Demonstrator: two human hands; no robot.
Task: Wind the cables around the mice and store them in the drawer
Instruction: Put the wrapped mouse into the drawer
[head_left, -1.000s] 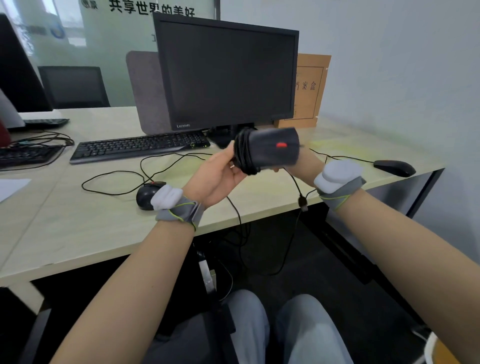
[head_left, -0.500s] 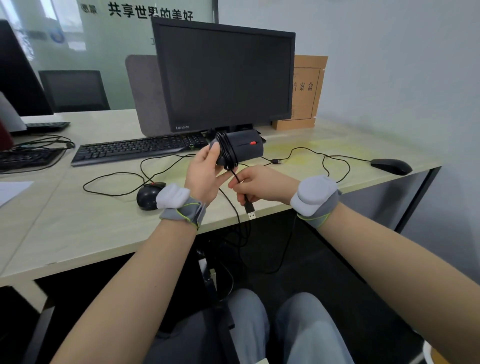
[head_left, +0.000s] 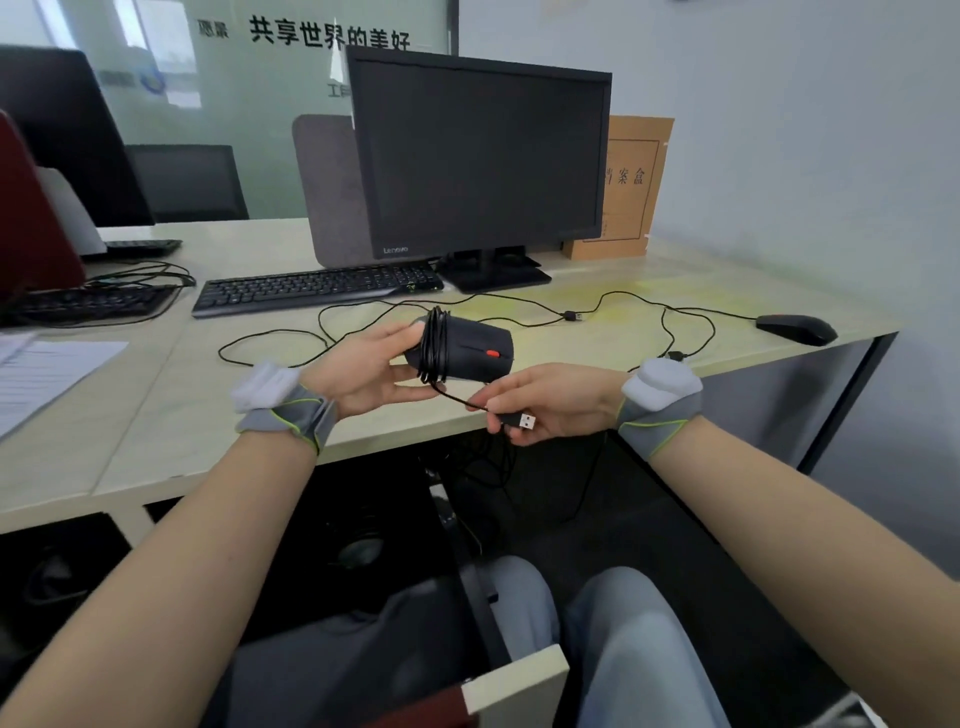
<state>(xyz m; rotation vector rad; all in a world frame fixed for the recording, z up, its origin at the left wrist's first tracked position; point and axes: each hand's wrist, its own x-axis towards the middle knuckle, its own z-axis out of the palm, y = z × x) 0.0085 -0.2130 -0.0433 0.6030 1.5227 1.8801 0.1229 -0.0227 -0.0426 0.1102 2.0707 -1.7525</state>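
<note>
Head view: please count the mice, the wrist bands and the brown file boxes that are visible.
Mice: 2, held mouse and desk mouse
Wrist bands: 2, left wrist band and right wrist band
Brown file box: 1
Total: 5

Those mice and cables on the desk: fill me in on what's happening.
A seated person is winding a cable onto a black mouse. The left hand holds the mouse, already wrapped in several loops; the right hand pinches the USB plug. Another mouse lies unwound on the desk.
</note>
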